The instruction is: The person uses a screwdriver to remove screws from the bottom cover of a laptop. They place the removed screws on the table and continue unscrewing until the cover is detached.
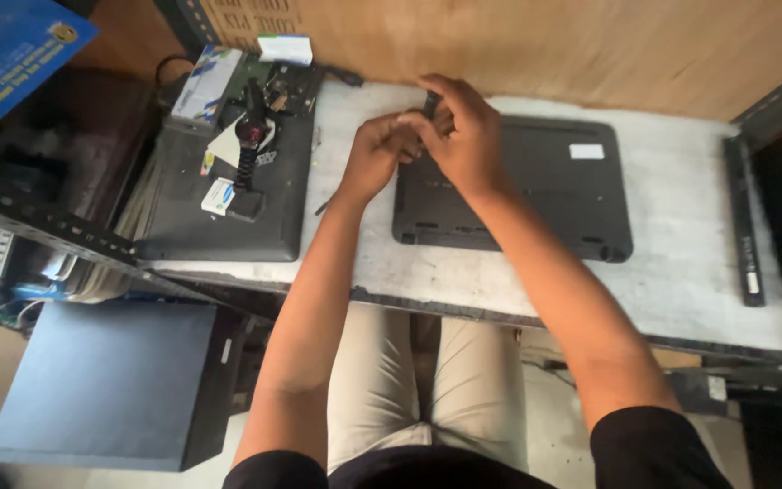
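A black laptop [536, 195] lies upside down on the white workbench [681, 272], its bottom cover facing up. My left hand [375, 154] and my right hand [463, 136] meet over the laptop's far left corner. Both pinch a small dark part [431, 102] between the fingertips; what the part is I cannot tell. My forearms reach in from below, over my lap.
A second dark laptop [228, 199] lies at the left with a screwdriver [248, 145], cards and small boxes on it. A long black battery bar [744, 222] rests at the right. A blue-grey box [110, 380] sits on the floor at the left. A wooden wall stands behind.
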Motion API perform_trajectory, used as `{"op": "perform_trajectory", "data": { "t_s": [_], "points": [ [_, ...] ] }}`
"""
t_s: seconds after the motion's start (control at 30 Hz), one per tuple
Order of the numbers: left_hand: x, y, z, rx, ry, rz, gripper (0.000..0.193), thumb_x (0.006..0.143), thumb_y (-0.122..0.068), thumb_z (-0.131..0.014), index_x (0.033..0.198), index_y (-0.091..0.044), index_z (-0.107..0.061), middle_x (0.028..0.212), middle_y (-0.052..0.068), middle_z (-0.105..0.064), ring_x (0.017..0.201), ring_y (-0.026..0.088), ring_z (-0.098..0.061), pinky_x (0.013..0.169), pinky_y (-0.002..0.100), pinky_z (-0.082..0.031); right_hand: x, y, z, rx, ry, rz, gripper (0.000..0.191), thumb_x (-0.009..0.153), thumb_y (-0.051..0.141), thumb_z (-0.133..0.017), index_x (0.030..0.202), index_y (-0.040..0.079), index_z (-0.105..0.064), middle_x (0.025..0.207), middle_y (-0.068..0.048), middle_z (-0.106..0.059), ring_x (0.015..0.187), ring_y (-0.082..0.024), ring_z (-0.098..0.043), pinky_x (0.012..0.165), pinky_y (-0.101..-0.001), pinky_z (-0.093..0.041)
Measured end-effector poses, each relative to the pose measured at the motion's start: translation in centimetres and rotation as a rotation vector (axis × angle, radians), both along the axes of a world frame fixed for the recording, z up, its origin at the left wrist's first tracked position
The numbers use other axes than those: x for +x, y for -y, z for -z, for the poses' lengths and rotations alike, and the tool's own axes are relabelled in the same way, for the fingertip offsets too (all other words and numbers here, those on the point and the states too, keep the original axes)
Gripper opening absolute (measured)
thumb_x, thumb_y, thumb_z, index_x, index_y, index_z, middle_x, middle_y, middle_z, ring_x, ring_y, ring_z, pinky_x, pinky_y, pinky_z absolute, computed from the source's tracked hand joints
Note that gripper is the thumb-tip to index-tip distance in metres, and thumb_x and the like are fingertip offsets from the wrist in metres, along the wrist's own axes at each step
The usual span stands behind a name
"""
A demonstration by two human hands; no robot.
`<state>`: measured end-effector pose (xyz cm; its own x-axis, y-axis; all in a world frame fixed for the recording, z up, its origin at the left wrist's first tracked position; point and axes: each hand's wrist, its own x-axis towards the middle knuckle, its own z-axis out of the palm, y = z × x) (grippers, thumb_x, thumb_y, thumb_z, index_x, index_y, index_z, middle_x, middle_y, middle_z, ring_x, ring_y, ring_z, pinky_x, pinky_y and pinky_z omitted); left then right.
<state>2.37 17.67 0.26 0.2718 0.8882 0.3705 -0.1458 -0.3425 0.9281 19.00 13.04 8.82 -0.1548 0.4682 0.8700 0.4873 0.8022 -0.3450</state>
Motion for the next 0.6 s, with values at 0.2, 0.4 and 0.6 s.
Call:
{"op": "perform_trajectory", "data": {
  "t_s": [0.2,0.4,0.6],
  "points": [
    [0.0,0.8,-1.6,-0.009,0.099,0.064,0.025,0.101,-0.012,-0.056,0.120,-0.002,-0.067,0.104,0.004,-0.072,0.085,0.013,-0.067,0.078,0.027,-0.054,0.1,-1.4,-0.7,-0.081,0.010,-0.140,0.043,0.097,0.007,-0.081,0.135,0.007,-0.064,0.113,-0.010,-0.073,0.097,-0.021,-0.076,0.084,-0.0300,-0.061],
    [0.4,1.4,-2.0,0.190,0.036,-0.020,0.017,0.100,0.002,-0.065,0.116,0.002,-0.071,0.102,0.006,-0.074,0.095,0.012,-0.068,0.089,0.029,-0.056,0.8,-1.7,-0.6,-0.051,0.013,-0.220,0.041,0.098,0.003,-0.076,0.137,0.006,-0.065,0.125,-0.015,-0.066,0.118,-0.029,-0.064,0.101,-0.0375,-0.052],
    [0.4,1.9,-3.1,0.070,0.202,0.051,0.027,0.094,0.010,-0.064,0.118,0.000,-0.066,0.107,0.000,-0.072,0.103,0.006,-0.066,0.091,0.025,-0.054,-0.1,-0.9,-0.6,-0.247,-0.007,-0.196,0.037,0.096,0.015,-0.079,0.132,0.017,-0.071,0.109,-0.005,-0.068,0.102,-0.020,-0.063,0.091,-0.0335,-0.055]
  ]
}}
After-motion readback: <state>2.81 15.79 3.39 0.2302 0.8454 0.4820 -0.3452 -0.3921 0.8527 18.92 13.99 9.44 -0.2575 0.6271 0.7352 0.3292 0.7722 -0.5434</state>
